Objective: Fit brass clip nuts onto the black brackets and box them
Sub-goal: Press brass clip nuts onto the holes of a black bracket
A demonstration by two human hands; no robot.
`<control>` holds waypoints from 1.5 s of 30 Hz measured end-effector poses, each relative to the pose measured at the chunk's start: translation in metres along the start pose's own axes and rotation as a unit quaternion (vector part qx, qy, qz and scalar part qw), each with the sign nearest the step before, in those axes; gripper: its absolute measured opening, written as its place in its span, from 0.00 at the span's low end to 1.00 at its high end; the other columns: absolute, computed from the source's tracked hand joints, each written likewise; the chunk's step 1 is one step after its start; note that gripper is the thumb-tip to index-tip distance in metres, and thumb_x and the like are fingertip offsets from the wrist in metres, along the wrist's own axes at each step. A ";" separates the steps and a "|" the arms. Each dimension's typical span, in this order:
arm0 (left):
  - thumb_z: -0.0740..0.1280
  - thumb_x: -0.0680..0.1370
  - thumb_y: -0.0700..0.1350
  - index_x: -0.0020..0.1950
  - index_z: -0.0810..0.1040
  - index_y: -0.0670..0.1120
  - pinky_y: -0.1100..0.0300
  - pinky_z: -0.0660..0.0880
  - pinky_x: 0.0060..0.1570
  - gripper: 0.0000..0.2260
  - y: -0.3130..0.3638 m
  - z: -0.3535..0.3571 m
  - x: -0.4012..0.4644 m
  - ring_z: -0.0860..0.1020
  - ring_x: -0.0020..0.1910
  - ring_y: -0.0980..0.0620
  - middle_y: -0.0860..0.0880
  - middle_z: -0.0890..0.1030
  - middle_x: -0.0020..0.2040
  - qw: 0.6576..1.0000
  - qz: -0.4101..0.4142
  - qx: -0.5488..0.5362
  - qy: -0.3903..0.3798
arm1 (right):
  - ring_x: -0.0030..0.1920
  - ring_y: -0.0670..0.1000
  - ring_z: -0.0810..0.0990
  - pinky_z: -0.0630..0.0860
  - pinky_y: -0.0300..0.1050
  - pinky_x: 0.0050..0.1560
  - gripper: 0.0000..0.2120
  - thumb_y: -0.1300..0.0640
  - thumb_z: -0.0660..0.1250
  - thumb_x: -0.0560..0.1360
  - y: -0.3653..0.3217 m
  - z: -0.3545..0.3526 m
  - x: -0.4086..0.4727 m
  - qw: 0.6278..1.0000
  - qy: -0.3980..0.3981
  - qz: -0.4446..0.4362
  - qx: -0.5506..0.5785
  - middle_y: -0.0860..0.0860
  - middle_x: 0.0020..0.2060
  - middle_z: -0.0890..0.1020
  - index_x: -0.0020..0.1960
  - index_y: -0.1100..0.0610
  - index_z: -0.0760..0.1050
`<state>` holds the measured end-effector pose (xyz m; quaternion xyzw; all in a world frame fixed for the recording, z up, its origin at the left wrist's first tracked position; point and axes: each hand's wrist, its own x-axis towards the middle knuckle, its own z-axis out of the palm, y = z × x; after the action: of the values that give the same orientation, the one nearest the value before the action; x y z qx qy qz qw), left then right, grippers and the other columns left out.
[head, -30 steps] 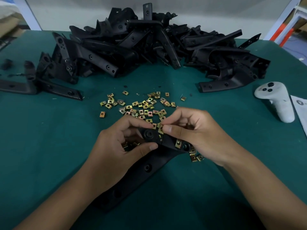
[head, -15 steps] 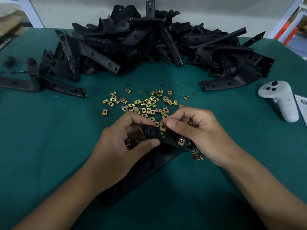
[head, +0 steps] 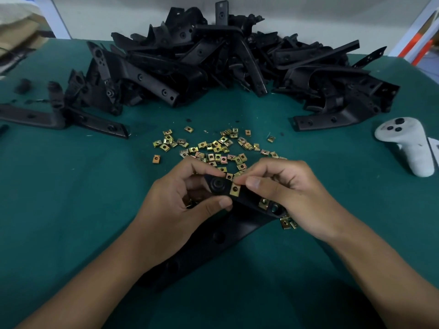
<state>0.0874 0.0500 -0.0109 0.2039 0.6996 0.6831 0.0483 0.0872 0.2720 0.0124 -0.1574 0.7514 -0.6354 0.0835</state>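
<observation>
the left hand point(head: 187, 205) covers the near end of the held bracket point(head: 247, 198), and the right hand point(head: 292, 193) hides its far stretch. a paper sheet point(head: 435, 146) right of the white controller point(head: 408, 143) is cut by the edge. nuts point(head: 288, 223) under the bracket are partly hidden.

Both hands point(head: 237, 198) curled, thumbs forward

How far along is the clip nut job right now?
Early. Done: one nut sits on the held bracket. In hand: left hand grips it while right hand pinches a second nut on. Left: loose nuts, bracket pile; no box visible.
</observation>
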 end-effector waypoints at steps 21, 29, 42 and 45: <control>0.73 0.70 0.42 0.51 0.76 0.48 0.68 0.80 0.43 0.12 0.026 0.008 -0.008 0.83 0.45 0.60 0.54 0.85 0.51 0.990 0.076 0.019 0.115 | 0.46 0.54 0.84 0.80 0.53 0.46 0.12 0.51 0.81 0.68 -0.041 0.003 -0.015 0.991 0.087 -0.045 -0.090 0.49 0.46 0.86 0.48 0.47 0.82; 0.73 0.73 0.48 0.59 0.75 0.61 0.73 0.75 0.53 0.17 0.056 0.074 -0.025 0.80 0.57 0.62 0.58 0.83 0.55 0.979 0.178 0.081 -0.047 | 0.46 0.62 0.82 0.78 0.61 0.48 0.13 0.49 0.81 0.67 -0.058 -0.015 -0.137 0.968 0.217 -0.050 -0.116 0.53 0.45 0.85 0.48 0.41 0.81; 0.69 0.75 0.53 0.57 0.76 0.62 0.53 0.79 0.48 0.12 0.075 0.293 -0.082 0.83 0.50 0.57 0.61 0.83 0.55 0.914 0.216 0.014 -0.343 | 0.48 0.45 0.83 0.77 0.40 0.53 0.13 0.56 0.80 0.66 -0.060 -0.025 -0.399 0.837 0.522 0.011 -0.164 0.48 0.45 0.86 0.48 0.55 0.82; 0.68 0.77 0.50 0.59 0.75 0.59 0.54 0.78 0.52 0.11 0.076 0.325 -0.089 0.81 0.55 0.58 0.61 0.81 0.56 0.899 0.240 -0.004 -0.366 | 0.48 0.41 0.83 0.75 0.33 0.52 0.13 0.54 0.79 0.67 -0.064 -0.027 -0.425 0.815 0.546 0.013 -0.194 0.41 0.46 0.85 0.49 0.50 0.82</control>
<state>0.2979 0.3217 0.0242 0.6014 0.5594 0.5539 0.1364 0.4848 0.4335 0.0482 0.2120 0.7831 -0.4568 -0.3649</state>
